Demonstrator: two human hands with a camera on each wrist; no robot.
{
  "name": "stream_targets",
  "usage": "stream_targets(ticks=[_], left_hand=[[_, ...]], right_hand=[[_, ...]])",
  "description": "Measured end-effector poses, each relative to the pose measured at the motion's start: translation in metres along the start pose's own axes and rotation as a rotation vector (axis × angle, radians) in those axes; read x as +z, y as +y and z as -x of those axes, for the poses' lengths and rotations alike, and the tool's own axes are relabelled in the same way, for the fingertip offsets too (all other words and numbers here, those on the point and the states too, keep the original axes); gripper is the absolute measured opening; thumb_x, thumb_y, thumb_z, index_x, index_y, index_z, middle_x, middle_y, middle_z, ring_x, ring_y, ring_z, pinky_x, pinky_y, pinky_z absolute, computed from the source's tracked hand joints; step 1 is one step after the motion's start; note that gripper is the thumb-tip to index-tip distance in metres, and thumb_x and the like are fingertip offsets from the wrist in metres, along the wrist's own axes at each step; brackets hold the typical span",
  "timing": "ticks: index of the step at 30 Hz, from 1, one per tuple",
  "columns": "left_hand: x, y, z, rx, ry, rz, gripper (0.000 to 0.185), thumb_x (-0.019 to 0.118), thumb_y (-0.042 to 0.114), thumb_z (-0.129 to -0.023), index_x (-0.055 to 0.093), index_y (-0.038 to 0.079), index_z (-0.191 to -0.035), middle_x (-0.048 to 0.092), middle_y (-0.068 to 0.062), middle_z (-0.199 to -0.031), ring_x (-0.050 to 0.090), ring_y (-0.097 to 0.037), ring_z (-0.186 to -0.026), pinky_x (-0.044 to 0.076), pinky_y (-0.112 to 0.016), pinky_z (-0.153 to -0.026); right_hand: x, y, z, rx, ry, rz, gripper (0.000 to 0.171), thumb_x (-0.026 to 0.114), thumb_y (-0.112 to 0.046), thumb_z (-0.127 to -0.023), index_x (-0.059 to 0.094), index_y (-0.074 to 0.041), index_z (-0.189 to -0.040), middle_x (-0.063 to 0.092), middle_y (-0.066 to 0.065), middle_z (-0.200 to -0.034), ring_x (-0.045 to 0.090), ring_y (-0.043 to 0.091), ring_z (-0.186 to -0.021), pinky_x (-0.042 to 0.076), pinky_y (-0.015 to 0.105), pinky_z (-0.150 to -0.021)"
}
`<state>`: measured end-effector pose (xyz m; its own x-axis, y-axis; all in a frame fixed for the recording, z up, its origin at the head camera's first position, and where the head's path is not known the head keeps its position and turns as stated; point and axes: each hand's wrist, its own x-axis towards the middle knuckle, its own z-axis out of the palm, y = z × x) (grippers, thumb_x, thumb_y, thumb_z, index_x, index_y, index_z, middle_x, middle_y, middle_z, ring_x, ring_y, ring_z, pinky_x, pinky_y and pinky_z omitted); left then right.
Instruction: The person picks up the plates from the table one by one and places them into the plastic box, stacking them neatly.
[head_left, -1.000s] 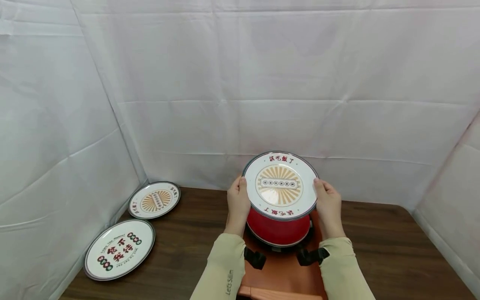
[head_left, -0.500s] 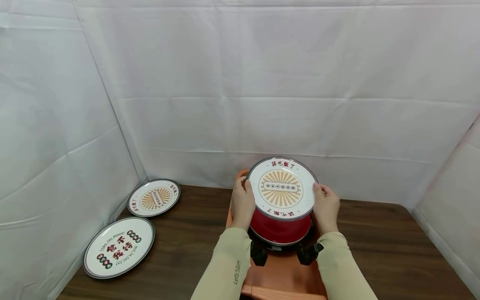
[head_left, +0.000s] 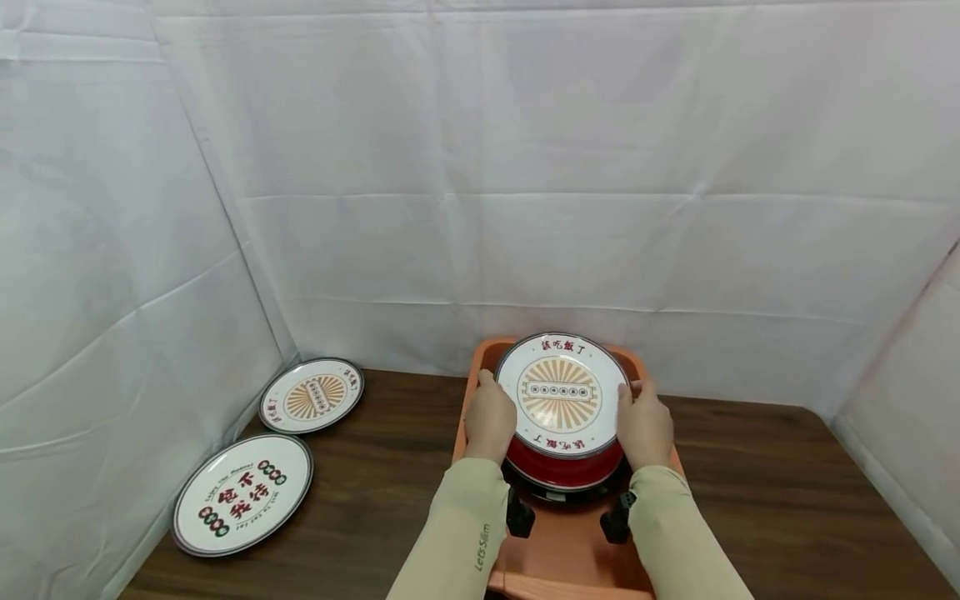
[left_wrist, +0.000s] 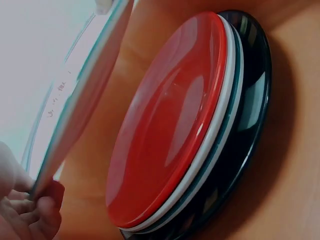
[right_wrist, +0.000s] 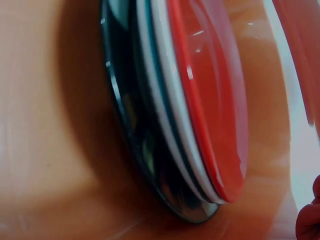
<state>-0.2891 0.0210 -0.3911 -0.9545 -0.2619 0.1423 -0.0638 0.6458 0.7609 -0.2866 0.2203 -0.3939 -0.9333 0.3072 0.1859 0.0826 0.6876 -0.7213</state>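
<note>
Right now both hands hold one white printed plate (head_left: 562, 394) by its opposite edges: the left hand (head_left: 489, 419) with fingers curled round the left rim, the right hand (head_left: 643, 423) pinching the right rim. The plate hangs between them, just above a red plate (head_left: 564, 467) that tops a short stack in an orange tray (head_left: 570, 550).

The grip is only at the rims, so a slip on either side could tip the plate and knock its edge against the red plate below. Uneven hands could also leave it off-centre on the stack.

From the head view the gap under the held plate is hard to judge. The left wrist view shows it clearly: the plate's rim (left_wrist: 80, 100) stands apart from the red plate (left_wrist: 170, 125), with fingertips (left_wrist: 42, 202) at the edge. Both wrist views also reveal a white plate (right_wrist: 162, 100) and a dark plate (right_wrist: 130, 125) under the red one.

Well to the left of the left hand lie a small plate (head_left: 312, 395) and a large plate (head_left: 242, 494) on the table (head_left: 750, 500).
</note>
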Motion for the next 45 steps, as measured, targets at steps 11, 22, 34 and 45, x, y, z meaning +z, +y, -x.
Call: stream_targets(ticks=[11,22,34,45], left_hand=[[0.003,-0.003,0.005,0.095,-0.068,-0.345,0.024,0.052,0.005,-0.092,0.057,-0.008,-0.112,0.054,-0.022,-0.112,0.062,-0.028,-0.073,0.053,-0.035,-0.061],[0.016,-0.008,0.009,0.166,-0.065,-0.653,0.02,0.053,0.012,-0.093,0.065,-0.002,-0.101,0.053,-0.013,-0.085,0.06,-0.023,-0.074,0.053,-0.035,-0.059],[0.019,-0.007,0.012,0.187,-0.147,-0.771,0.02,0.057,0.016,-0.092,0.065,0.001,-0.103,0.056,-0.013,-0.091,0.055,-0.022,-0.086,0.052,-0.032,-0.068],[0.023,-0.006,0.011,0.159,-0.128,-0.728,0.044,0.055,0.017,-0.094,0.044,0.0,-0.132,0.061,-0.016,-0.102,0.059,-0.026,-0.091,0.052,-0.036,-0.071]], right_hand=[[0.003,0.001,0.002,-0.095,0.054,0.189,0.026,0.041,-0.023,-0.099,0.047,0.001,-0.108,0.061,0.026,-0.086,0.058,0.044,-0.076,0.043,0.052,-0.065],[0.016,0.008,0.002,-0.156,0.049,0.386,0.027,0.048,-0.014,-0.096,0.054,0.011,-0.104,0.054,0.028,-0.095,0.057,0.042,-0.078,0.047,0.054,-0.064],[0.019,0.009,0.008,-0.238,-0.049,0.578,0.021,0.045,-0.003,-0.094,0.055,0.015,-0.091,0.051,0.028,-0.084,0.057,0.04,-0.066,0.05,0.052,-0.06],[0.022,0.01,0.013,-0.255,-0.071,0.582,0.019,0.048,-0.001,-0.093,0.059,0.014,-0.087,0.048,0.022,-0.074,0.055,0.035,-0.061,0.05,0.049,-0.056]])
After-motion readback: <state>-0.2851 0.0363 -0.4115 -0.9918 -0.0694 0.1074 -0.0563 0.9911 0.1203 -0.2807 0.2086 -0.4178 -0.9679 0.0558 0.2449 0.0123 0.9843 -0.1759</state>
